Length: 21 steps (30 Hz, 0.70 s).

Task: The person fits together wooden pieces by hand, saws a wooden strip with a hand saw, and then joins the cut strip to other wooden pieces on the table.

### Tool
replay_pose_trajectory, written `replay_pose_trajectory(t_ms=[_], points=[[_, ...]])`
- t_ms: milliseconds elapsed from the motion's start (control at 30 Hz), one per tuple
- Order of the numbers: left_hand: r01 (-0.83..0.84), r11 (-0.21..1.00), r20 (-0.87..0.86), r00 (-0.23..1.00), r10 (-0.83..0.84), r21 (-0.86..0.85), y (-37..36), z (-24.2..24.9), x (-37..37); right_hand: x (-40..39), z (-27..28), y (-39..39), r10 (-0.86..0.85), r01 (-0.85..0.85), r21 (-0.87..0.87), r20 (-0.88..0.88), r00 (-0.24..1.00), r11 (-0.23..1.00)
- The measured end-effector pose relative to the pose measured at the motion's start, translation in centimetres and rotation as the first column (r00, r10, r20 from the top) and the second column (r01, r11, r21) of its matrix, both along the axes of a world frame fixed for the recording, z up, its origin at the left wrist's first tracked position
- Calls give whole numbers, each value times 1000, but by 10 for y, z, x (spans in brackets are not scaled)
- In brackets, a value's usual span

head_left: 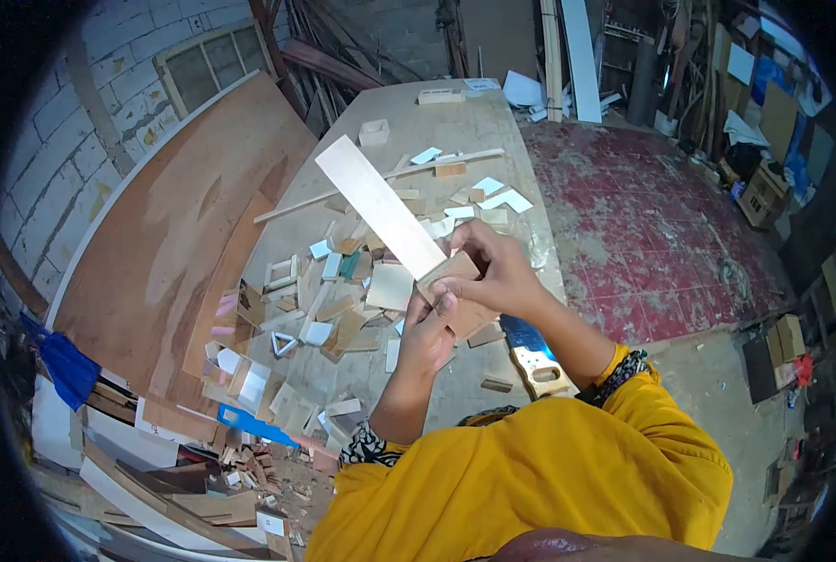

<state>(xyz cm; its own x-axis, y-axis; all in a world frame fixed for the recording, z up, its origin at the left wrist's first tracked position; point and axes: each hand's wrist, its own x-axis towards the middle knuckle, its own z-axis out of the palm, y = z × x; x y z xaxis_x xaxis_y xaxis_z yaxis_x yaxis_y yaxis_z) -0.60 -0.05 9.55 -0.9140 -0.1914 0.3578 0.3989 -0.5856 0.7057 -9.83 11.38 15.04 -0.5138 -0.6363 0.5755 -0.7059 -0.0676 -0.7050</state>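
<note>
Both of my hands meet over the worktable around small wooden pieces. A long pale wood strip [380, 204] rises up and to the left from between them, its lower end against a small brown wooden block [471, 317]. My left hand [427, 345] grips the block from below, thumb up near the strip's lower end. My right hand [500, 273] closes round the block's upper right side, thumb pressed on its face. Part of the block and several fingers are hidden behind the grip. A handsaw [539, 373] with a wooden handle lies just under my right forearm.
Wood offcuts [347, 328] and white-faced scraps cover the worktable [418, 126]. A long thin batten [319, 201] crosses it. A large brown panel [174, 234] leans at left, near a blue-handled saw [249, 421]. Red tiled floor [643, 225] lies to the right.
</note>
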Motion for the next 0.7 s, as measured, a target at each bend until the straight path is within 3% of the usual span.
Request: replay_pose_trajectory(t_ms=[33,100,167,200,233,300,367,533,700], points=[[20,1000,-10,1000,-20,11,1,2,-1,4,4,3,-97,96,22,47,994,995],[31,998,-5,999,-31,58,5,12,-4,7,9,7,-178,181,35,-62,982,983],[36,994,-2,999,-36,101,3,18,-9,4,7,6,-284,200,-247,-379,881,948],[0,996,3,1000,0,85,-1,21,-10,7,14,18,-197,165,-108,-574,795,980],[-37,997,9,999,37,69,-4,24,-12,14,22,20,-191,159,-107,-579,792,982],[-23,995,-4,1000,24,95,-7,28,-15,26,29,25,21,87,132,-657,753,987],[18,990,-11,1000,-16,143,-8,31,-16,21,27,28,24,91,139,-662,749,986],[30,998,-47,999,-27,59,0,57,-13,16,30,33,-42,58,-2,-707,706,998],[162,976,-20,987,-161,146,4,71,-10,6,29,40,-90,72,-56,-747,659,996]])
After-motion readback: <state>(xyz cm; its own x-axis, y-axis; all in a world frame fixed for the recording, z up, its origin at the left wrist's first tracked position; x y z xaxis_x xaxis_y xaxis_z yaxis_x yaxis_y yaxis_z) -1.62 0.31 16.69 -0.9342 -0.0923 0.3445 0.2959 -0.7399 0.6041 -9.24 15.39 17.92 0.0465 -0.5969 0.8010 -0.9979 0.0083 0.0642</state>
